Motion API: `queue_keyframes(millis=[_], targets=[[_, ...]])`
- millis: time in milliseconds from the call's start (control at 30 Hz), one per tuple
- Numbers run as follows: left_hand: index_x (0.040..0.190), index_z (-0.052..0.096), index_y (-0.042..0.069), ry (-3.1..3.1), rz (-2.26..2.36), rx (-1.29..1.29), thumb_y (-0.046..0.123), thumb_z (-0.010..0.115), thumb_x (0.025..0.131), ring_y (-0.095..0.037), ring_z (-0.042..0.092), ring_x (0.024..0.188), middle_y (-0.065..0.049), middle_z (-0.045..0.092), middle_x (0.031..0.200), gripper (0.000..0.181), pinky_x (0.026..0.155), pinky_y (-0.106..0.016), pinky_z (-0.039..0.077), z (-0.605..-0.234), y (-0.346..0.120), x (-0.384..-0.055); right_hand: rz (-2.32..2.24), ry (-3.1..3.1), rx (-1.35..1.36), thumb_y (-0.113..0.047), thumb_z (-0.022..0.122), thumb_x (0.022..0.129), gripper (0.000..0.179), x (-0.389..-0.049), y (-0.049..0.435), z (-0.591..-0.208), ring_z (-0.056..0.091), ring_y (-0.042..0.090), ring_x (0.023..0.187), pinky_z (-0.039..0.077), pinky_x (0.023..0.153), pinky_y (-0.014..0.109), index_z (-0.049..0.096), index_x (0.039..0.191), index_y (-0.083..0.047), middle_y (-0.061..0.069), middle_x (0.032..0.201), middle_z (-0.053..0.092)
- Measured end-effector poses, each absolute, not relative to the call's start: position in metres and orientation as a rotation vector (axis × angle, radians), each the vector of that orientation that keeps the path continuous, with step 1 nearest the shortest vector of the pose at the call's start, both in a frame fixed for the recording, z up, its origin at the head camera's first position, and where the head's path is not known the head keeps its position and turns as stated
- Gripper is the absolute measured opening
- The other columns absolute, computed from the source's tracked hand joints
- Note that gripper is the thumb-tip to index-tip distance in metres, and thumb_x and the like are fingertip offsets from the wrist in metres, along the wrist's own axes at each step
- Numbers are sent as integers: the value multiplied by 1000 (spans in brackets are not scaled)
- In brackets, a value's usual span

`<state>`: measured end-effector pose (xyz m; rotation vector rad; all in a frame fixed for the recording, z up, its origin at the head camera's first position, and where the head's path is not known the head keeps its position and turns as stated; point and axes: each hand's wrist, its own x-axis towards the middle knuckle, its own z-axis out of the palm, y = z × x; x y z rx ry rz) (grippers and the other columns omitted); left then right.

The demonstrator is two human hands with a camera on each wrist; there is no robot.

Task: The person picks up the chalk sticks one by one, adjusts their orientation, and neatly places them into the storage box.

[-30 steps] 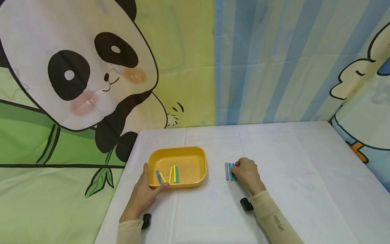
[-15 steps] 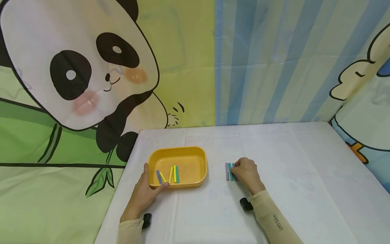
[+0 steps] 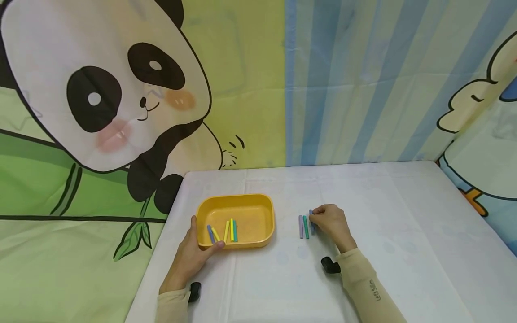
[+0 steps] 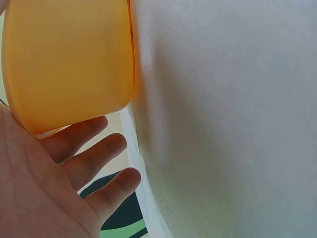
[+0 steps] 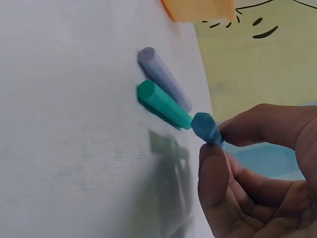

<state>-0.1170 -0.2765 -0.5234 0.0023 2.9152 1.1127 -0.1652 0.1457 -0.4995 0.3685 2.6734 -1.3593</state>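
Thumb and fingers of my right hand (image 3: pixel 331 223) pinch a blue chalk stick (image 5: pixel 204 127), tilted and raised over the white table in the right wrist view. Beside it a green chalk stick (image 3: pixel 305 227) and a lilac chalk stick (image 3: pixel 300 227) lie side by side on the cloth. My left hand (image 3: pixel 190 255) holds the near left corner of a yellow tray (image 3: pixel 262 243), thumb at the near rim and fingers along the left side. Inside the tray lie several chalk sticks: yellow ones (image 3: pixel 232 230), a green one (image 3: pixel 235 231) and a blue one (image 3: pixel 210 234).
A white cloth (image 3: pixel 387 224) covers the table. Behind the table's back edge hangs a printed curtain (image 3: pixel 250 89) with a panda and stripes. Each wrist carries a small black camera, the right one (image 3: pixel 330 265) close above the cloth.
My right hand has lifted the blue chalk stick off the row beside the green one and shifted slightly right and away from me. The left hand and tray stay put.
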Motion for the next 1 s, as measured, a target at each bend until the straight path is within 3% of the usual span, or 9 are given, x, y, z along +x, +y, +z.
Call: queue_keyframes(millis=[167,500,733,1000], targets=[[162,-15,23,2911,1108,-10,70,76,77,-40,26,149,-21,16,166,132,117,-59,27,-526,-277,-116,-1444,2615,385,-21,71,88,27,-168,145,-492,68,19,77,55,65,29,73,108,-2,8,92,72],[161,-16,25,2914,1114,-2,71,75,78,-39,24,150,-19,15,167,131,118,-59,26,-528,-278,-117,-1626,2491,343,-20,73,88,27,-175,129,-477,69,18,79,59,81,41,72,109,-3,9,98,73],[162,-13,17,2920,1094,-3,75,73,75,-41,25,149,-21,15,166,135,117,-60,26,-526,-278,-118,-1664,2463,293,-22,73,88,26,-178,104,-470,70,20,77,60,81,42,74,108,-5,10,95,73],[161,-16,22,2923,1092,14,72,73,77,-39,22,150,-18,12,168,132,118,-58,25,-524,-278,-119,-1706,2419,213,-21,76,86,21,-182,71,-459,70,23,76,59,84,47,75,102,-7,8,91,72]])
